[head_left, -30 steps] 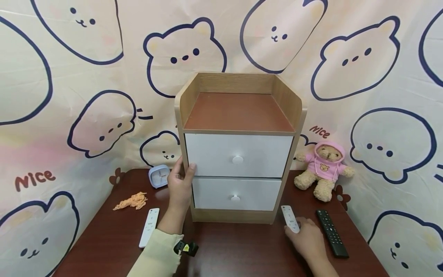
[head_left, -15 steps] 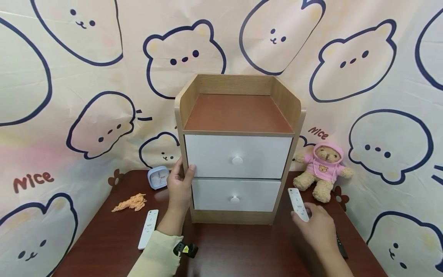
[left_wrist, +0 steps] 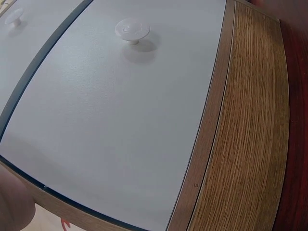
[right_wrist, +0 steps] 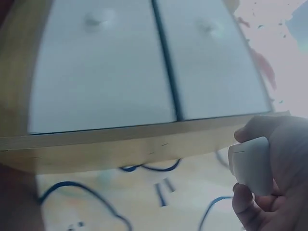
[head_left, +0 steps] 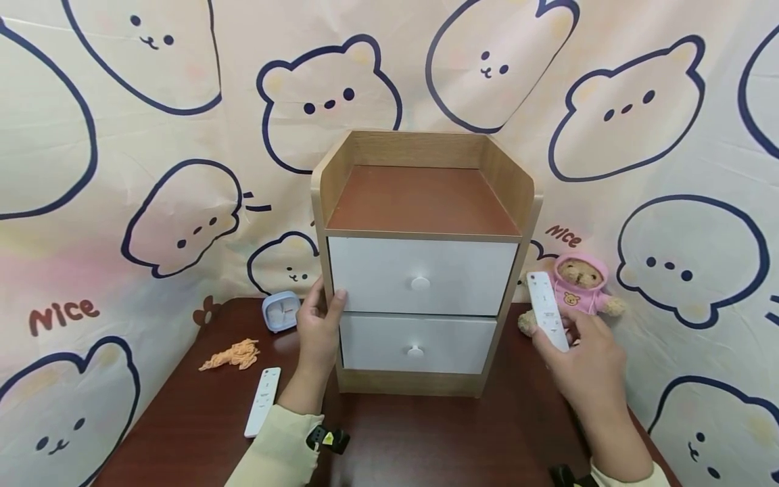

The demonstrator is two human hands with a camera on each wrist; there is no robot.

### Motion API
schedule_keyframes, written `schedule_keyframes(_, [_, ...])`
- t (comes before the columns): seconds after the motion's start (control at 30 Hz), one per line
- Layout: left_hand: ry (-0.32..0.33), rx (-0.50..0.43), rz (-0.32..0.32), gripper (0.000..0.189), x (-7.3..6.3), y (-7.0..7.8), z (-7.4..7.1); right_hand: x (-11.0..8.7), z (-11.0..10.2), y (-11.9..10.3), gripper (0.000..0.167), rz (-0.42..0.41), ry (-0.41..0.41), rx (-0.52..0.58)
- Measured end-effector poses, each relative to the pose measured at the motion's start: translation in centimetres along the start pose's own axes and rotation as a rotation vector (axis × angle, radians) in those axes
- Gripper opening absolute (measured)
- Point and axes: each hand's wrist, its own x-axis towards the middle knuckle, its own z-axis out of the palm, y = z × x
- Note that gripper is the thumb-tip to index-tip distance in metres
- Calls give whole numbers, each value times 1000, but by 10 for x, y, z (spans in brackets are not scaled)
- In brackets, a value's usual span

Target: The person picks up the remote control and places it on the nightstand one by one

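Observation:
A wooden cabinet (head_left: 408, 383) with two white drawers stands mid-table, both drawers closed. My left hand (head_left: 319, 335) rests on its left side panel, thumb over the front edge and fingers along the side. In the left wrist view only a bit of the thumb (left_wrist: 15, 204) shows near the lower drawer (left_wrist: 120, 110). Beside the cabinet's right side, my right hand (head_left: 587, 362) holds a white remote control (head_left: 546, 310) raised above the table, tilted, buttons facing up. The right wrist view shows that remote (right_wrist: 255, 166) end-on between thumb and fingers.
A teddy bear (head_left: 581, 297) in a pink hoodie sits behind the raised remote, partly hidden. On the left lie a second white remote (head_left: 263, 402), orange yarn (head_left: 234, 354) and a small blue square clock-like object (head_left: 281, 311). A patterned cloth surrounds the table.
My right hand has lifted the white remote off the table, moving up and rightward to in front of the bear. The black remote is now hidden behind my right arm. The left hand stays put.

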Motion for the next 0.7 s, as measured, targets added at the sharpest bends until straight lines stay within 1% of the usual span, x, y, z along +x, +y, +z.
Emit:
schedule_keyframes(0.13, [4,1,-4,51,0,1,-1,12,-16,-17,51,-34,102,50])
schedule_keyframes(0.23, [5,6,-7,52,-1,2,-2,22,-29,-31,52,-56,177,94])
schedule_keyframes(0.3, [8,7,-5,53,-1,2,-2,26,-36,-42,54,-70,215,135])
schedule_keyframes(0.37, [15,9,-2,53,-1,1,-2,30,-41,-54,56,-100,246,177])
schedule_keyframes(0.43, [25,9,-2,52,-1,1,-2,32,-44,-68,55,-128,254,218])
schedule_keyframes(0.53, [26,9,-1,52,-1,0,-3,36,-46,-93,52,-157,229,254])
schedule_keyframes(0.63, [8,10,9,53,0,-1,-3,43,-44,-119,48,-188,163,237])
schedule_keyframes(0.7, [-4,15,14,53,2,0,-3,52,-42,-135,48,-213,91,209])
